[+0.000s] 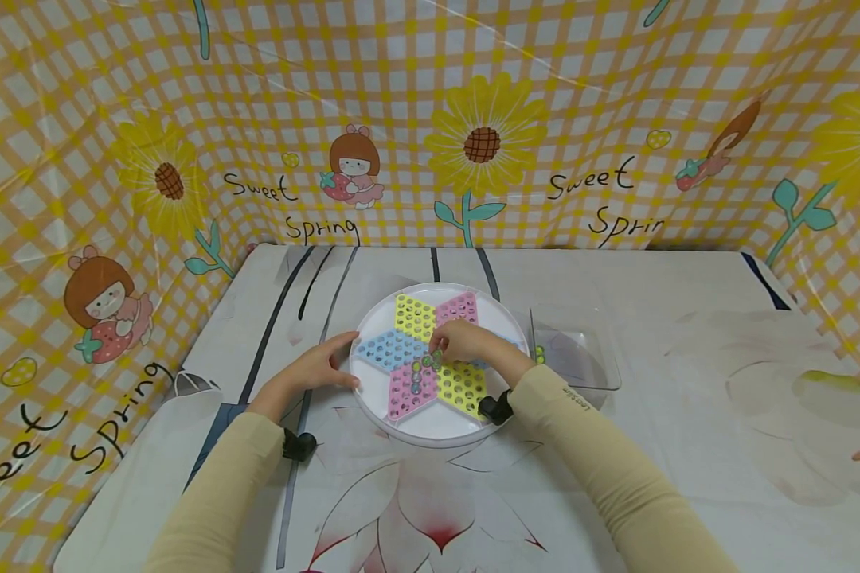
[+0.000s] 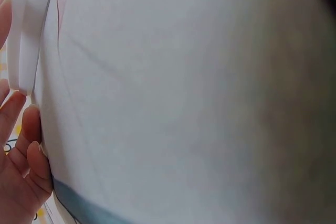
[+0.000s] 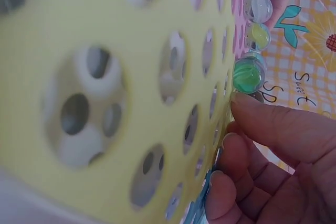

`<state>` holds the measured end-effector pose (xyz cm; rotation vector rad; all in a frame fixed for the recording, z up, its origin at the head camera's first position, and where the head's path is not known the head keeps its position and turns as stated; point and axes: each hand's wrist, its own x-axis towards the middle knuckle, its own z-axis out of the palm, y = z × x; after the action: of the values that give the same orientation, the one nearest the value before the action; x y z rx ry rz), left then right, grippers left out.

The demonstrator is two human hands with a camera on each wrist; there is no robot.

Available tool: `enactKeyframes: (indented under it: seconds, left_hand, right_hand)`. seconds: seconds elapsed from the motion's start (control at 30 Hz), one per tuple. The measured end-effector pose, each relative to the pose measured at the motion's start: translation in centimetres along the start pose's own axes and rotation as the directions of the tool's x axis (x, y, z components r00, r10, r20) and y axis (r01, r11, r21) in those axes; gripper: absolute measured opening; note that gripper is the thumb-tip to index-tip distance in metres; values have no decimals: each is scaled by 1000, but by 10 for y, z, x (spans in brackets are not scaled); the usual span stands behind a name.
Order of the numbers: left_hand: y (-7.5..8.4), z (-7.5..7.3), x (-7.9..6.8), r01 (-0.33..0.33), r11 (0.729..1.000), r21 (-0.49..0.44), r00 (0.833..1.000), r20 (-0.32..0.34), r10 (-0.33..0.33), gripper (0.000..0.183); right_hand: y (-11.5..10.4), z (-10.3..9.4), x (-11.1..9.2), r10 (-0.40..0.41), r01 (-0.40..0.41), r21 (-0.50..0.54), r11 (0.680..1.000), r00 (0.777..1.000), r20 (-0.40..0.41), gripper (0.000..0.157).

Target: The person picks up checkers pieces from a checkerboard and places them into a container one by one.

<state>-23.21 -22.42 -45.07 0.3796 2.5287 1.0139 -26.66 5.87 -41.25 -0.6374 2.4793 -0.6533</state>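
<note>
A round white Chinese checkers board (image 1: pixel 373 390) with a star of pink, yellow and blue hole panels lies on the table. My left hand (image 1: pixel 315 368) rests against its left rim, thumb and fingers spread; in the left wrist view, fingertips touch the white rim (image 2: pixel 30 35). Over the star's centre, my right hand (image 1: pixel 469 342) has bent fingers and pinches a marble, largely hidden behind the thumb in the right wrist view. Beside the thumb tip sits a green-swirled marble (image 3: pixel 248 75). Several glass marbles (image 1: pixel 416 378) line the pink panel, including a yellow marble (image 3: pixel 258 36).
A clear plastic box (image 1: pixel 580 358) stands right of the board, with a few green marbles (image 1: pixel 540 354) at its left side. A white looped item (image 1: pixel 193 383) and a dark blue flat thing (image 1: pixel 215 434) lie at the left. Checked cloth (image 1: pixel 401 64) hangs behind the table.
</note>
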Motion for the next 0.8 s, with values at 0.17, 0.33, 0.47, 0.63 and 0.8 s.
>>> enactKeyframes:
  seconds: [0.17, 0.33, 0.47, 0.63, 0.8]
  left_hand:
    - [1, -1, 0, 1, 1000, 9, 1000, -2, -1, 90]
    - [2, -1, 1, 9, 1000, 14, 1000, 2, -9, 90]
    - [1, -1, 1, 10, 1000, 19, 1000, 0, -10, 89]
    - [0, -1, 1, 6, 1000, 17, 1000, -4, -6, 89]
    - [0, -1, 1, 1, 1000, 17, 1000, -1, -1, 90]
  right_hand:
    - [1, 1, 1, 26, -26, 12, 1000, 1000, -14, 16]
    - [1, 0, -1, 41, -41, 4, 999, 999, -21, 12]
    - [1, -2, -2, 51, -50, 17, 999, 998, -30, 12]
    - [3, -5, -5, 23, -21, 38, 999, 998, -54, 13]
    - [7, -11, -8, -6, 12, 81, 997, 998, -69, 15]
